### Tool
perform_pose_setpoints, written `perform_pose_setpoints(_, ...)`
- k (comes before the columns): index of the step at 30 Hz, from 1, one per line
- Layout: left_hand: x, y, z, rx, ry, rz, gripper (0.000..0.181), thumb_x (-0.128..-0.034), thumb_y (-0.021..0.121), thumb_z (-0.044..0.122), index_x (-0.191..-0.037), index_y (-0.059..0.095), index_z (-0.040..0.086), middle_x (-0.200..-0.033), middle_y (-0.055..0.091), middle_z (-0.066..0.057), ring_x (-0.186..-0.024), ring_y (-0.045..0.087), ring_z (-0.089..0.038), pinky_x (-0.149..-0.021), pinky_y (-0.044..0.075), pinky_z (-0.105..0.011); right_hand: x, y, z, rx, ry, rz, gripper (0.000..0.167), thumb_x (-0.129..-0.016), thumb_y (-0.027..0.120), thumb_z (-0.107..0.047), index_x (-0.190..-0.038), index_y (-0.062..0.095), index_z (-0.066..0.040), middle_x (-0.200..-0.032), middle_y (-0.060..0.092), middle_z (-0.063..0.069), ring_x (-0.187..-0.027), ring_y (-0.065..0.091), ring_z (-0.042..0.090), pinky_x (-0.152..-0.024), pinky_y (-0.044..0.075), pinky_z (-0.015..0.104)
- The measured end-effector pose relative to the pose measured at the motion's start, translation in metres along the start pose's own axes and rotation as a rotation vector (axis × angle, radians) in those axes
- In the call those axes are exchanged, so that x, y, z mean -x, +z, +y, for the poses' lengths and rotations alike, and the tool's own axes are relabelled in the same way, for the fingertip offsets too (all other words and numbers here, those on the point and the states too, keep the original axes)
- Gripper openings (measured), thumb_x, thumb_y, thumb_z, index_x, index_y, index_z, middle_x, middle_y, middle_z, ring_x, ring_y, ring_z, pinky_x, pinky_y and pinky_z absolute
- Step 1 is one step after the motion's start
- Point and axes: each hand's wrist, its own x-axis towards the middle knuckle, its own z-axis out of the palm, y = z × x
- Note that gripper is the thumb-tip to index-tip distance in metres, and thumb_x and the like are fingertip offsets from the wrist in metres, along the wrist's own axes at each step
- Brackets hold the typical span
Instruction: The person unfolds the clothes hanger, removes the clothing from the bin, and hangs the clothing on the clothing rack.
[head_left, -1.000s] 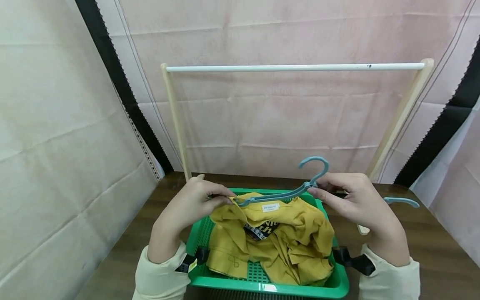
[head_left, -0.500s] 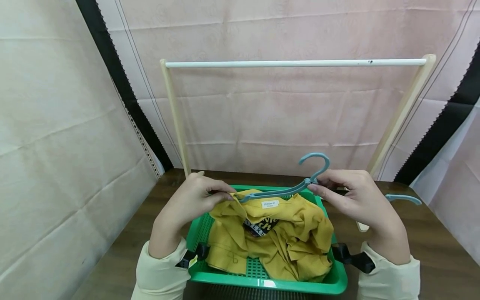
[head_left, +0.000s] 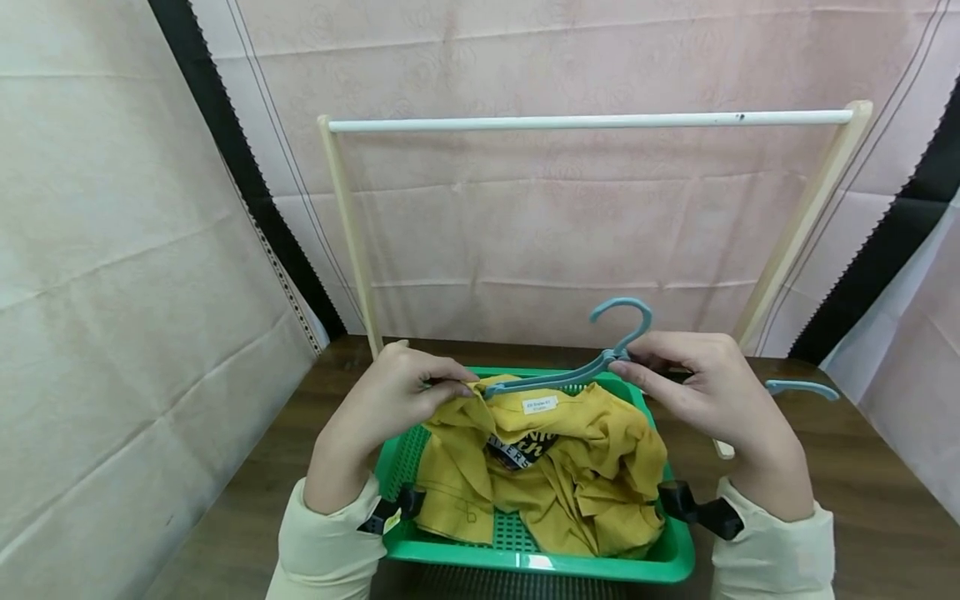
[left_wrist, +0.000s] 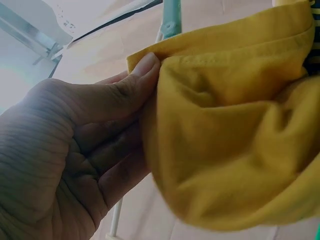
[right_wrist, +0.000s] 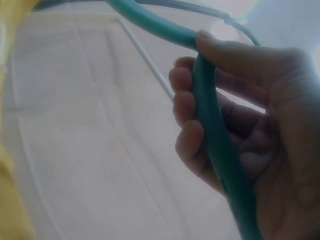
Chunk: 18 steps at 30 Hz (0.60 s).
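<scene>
A yellow shirt (head_left: 600, 458) with a white neck label and dark print lies bunched in a green basket (head_left: 450, 552). My left hand (head_left: 408, 383) pinches its neckline edge between thumb and fingers, as the left wrist view also shows on the yellow cloth (left_wrist: 225, 130). My right hand (head_left: 697, 379) grips a blue hanger (head_left: 551, 381) just below its hook. In the right wrist view, fingers curl round the hanger (right_wrist: 212, 115). The hanger's left end sits at the neckline by my left fingers; whether it is inside the cloth is hard to tell.
A rack with a white bar (head_left: 570, 122) and cream posts (head_left: 348, 217) stands behind the basket. A curved blue piece (head_left: 802, 387) shows on the wooden table (head_left: 840, 483) beyond my right wrist. Pale cloth walls (head_left: 135, 292) surround the table.
The hanger and right hand have shifted slightly left, bringing the hanger's end closer to my left hand at the neckline. Both hands keep their hold; the whole scene sits slightly higher in view.
</scene>
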Motion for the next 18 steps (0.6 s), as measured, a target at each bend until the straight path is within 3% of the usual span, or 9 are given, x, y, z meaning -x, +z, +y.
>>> perform_pose_setpoints(2, -0.0007, 0.0034, 0.0011, -0.005, 0.021, 0.025, 0.012, -0.0899, 0.076, 0.007, -0.097, 0.081, 0.016, -0.087, 0.076, 0.01, -0.046, 0.04, 0.005, -0.047, 0.038, -0.02, -0.0007, 0.0017, -0.0009, -0.018, -0.006, -0.003, 0.037, -0.075, 0.081, 0.01, -0.093, 0.073, -0.021, -0.075, 0.063, -0.016, -0.058, 0.049, -0.002, -0.051, 0.04, 0.014)
perform_pose_setpoints(8, -0.003, 0.009, 0.0023, -0.01, 0.089, 0.085, 0.015, -0.0895, 0.074, 0.0, -0.098, 0.08, 0.011, -0.089, 0.077, 0.003, -0.056, 0.057, 0.003, -0.048, 0.041, -0.017, -0.004, 0.0036, -0.0038, -0.035, -0.007, -0.022, 0.034, -0.078, 0.081, 0.006, -0.096, 0.075, -0.021, -0.081, 0.068, -0.013, -0.062, 0.055, -0.002, -0.055, 0.045, 0.014)
perform_pose_setpoints(11, -0.0055, 0.0074, 0.0029, -0.044, 0.103, 0.13, 0.017, -0.088, 0.075, -0.002, -0.097, 0.08, 0.011, -0.089, 0.077, 0.003, -0.057, 0.056, 0.004, -0.049, 0.041, -0.017, -0.0068, 0.0027, -0.0041, -0.047, -0.009, -0.011, 0.033, -0.078, 0.081, 0.006, -0.1, 0.077, -0.017, -0.086, 0.072, -0.009, -0.069, 0.061, -0.001, -0.06, 0.048, 0.014)
perform_pose_setpoints(18, -0.0039, 0.0084, 0.0056, -0.069, 0.104, 0.131, 0.015, -0.088, 0.076, 0.0, -0.096, 0.08, 0.012, -0.089, 0.077, 0.005, -0.059, 0.058, 0.005, -0.051, 0.042, -0.017, -0.0039, 0.0065, -0.0038, -0.107, -0.032, -0.007, 0.038, -0.074, 0.079, 0.014, -0.104, 0.079, -0.009, -0.096, 0.076, -0.001, -0.082, 0.069, 0.003, -0.068, 0.051, 0.015)
